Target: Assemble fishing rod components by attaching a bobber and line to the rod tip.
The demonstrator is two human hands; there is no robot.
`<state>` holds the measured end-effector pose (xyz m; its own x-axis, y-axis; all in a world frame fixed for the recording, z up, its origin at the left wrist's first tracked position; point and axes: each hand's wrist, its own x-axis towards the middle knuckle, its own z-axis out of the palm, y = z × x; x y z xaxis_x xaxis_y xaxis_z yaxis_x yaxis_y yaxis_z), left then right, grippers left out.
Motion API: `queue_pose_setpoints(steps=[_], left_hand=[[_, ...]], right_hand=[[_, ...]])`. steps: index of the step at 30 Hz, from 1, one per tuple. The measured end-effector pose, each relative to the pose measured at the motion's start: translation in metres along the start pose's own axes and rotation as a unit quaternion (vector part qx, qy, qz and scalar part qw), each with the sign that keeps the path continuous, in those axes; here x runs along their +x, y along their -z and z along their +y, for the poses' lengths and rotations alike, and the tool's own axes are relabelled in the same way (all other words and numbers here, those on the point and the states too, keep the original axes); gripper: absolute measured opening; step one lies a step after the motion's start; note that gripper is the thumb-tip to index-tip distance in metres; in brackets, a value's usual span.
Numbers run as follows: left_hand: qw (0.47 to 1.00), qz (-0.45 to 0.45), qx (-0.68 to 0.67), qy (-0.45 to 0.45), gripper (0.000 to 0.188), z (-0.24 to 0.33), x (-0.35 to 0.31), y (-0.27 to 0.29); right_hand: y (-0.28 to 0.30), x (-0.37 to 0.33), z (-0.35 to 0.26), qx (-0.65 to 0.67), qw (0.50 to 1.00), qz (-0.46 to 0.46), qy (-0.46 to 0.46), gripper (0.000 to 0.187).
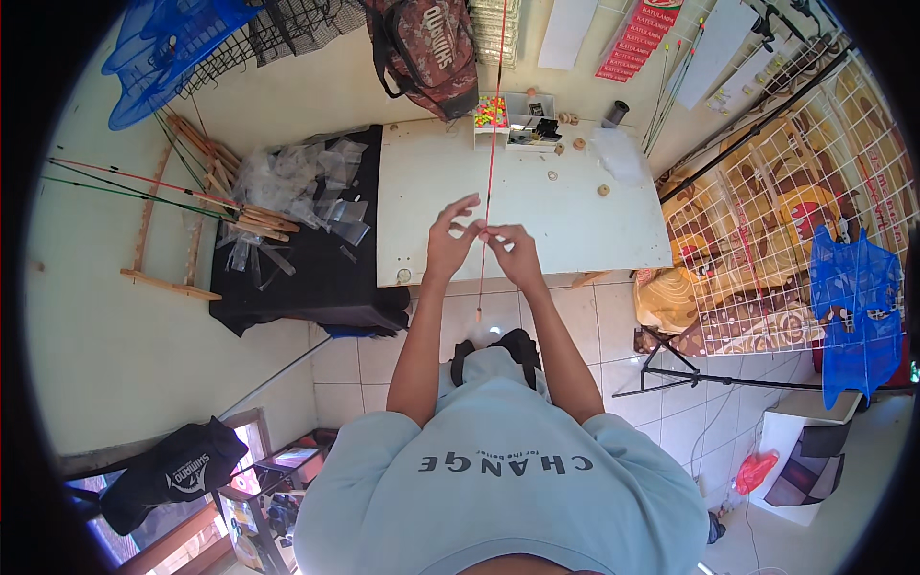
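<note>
Left hand (448, 244): The thumb is held up to the thin red rod (490, 172), with the other fingers raised and loosely spread. Whether the rod is gripped here cannot be told.
Right hand (518, 261): The thumb and first finger are pinched almost together at the rod.
Step in hand: It seems that one small spot on the rod is being worked on; any fine thread is too small to be seen.
Next move: A still rod and a light, careful pinch are probably called for.
Red rod: It is held between the hands, across the near edge of the worktop (431, 182).
Worktop: Bright little beads (491, 112) are kept in a white box, and a clear bag (621, 155) is laid near the right side.
Black cloth (287, 297): Clear plastic pieces (287, 177) are heaped on it.
</note>
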<state>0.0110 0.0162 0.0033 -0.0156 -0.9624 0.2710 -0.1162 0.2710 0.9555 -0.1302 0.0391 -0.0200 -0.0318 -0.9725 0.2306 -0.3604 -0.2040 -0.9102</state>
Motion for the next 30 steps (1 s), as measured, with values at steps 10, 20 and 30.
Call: queue_pose_setpoints(steps=[10,20,30], left_hand=[[0.996,-0.048,0.078,0.01,0.011,-0.034,-0.017,-0.01],[0.995,0.033,0.028,-0.094,0.009,0.06,0.032,0.005],[0.995,0.011,0.017,-0.102,0.048,0.042,0.049,0.015]], right_hand=[[0.031,0.048,-0.084,0.027,0.993,0.041,0.112,0.024],[0.017,-0.003,-0.006,0.034,0.988,-0.147,-0.024,0.031],[0.021,0.041,-0.052,-0.002,0.995,0.017,0.099,0.021]])
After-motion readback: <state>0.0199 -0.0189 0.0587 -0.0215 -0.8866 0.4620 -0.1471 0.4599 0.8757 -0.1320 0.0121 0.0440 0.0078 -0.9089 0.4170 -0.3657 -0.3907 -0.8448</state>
